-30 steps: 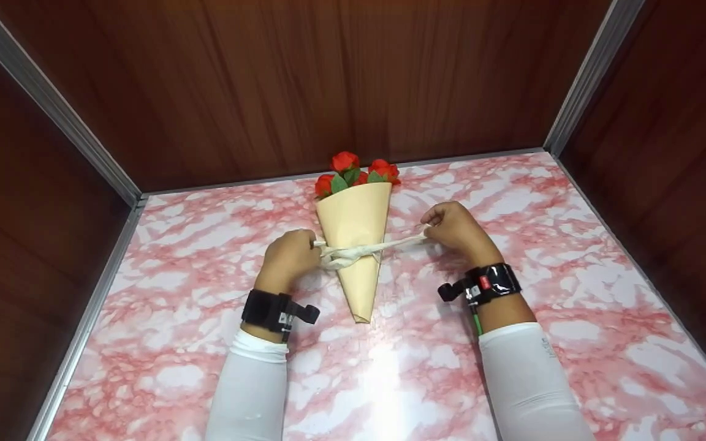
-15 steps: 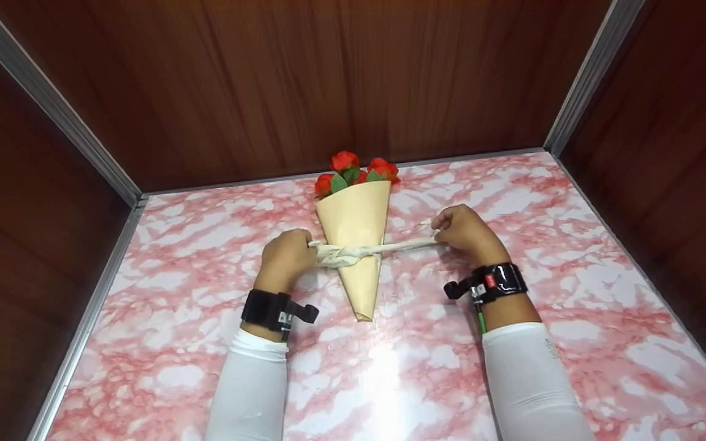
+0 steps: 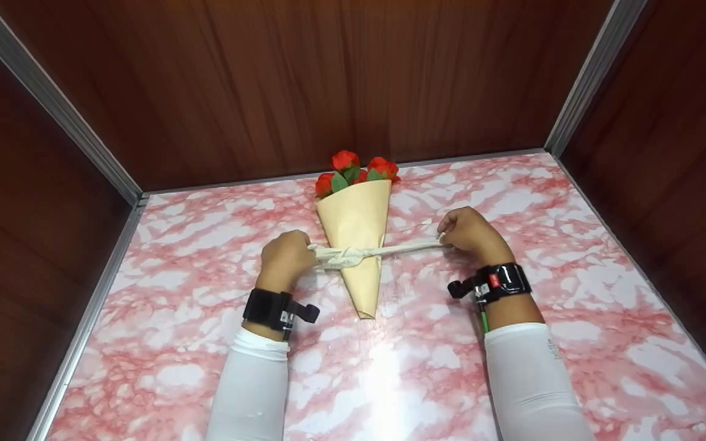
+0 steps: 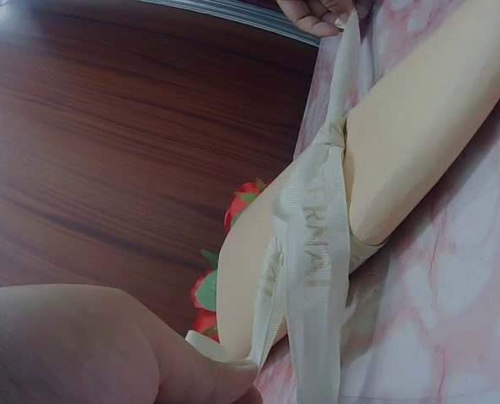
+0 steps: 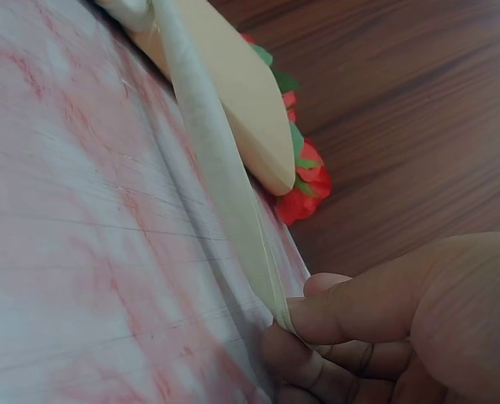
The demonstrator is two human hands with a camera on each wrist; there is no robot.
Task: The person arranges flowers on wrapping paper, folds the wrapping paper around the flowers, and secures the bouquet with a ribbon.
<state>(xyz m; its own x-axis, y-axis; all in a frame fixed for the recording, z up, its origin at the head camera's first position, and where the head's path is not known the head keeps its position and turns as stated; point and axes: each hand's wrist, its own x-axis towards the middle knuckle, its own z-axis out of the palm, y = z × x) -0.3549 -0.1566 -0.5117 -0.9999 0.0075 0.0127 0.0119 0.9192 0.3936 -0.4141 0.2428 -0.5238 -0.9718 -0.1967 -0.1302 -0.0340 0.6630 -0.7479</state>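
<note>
A bouquet of red roses (image 3: 345,160) lies in a cone of cream wrapping paper (image 3: 358,217), its narrow end toward me. Around the cone's lower half runs a cream ribbon (image 3: 348,257) with a knot at the front; printed letters show on it in the left wrist view. My left hand (image 3: 287,256) pinches the ribbon on the left of the cone. On the right, my right hand (image 3: 472,233) pinches the other end between thumb and fingers, and that length is stretched straight. A further strand of ribbon (image 4: 315,320) runs down past my left thumb; its end is out of view.
The bouquet rests on a red-and-white marbled table (image 3: 187,294). Dark wood-grain panels (image 3: 267,92) rise at the back and both sides, with metal strips (image 3: 77,116) along their corners. The roses lie close to the back panel.
My right hand has moved right and slightly toward me, drawing the ribbon longer. My left hand has shifted slightly left. The ribbon across the cone looks tighter and flatter.
</note>
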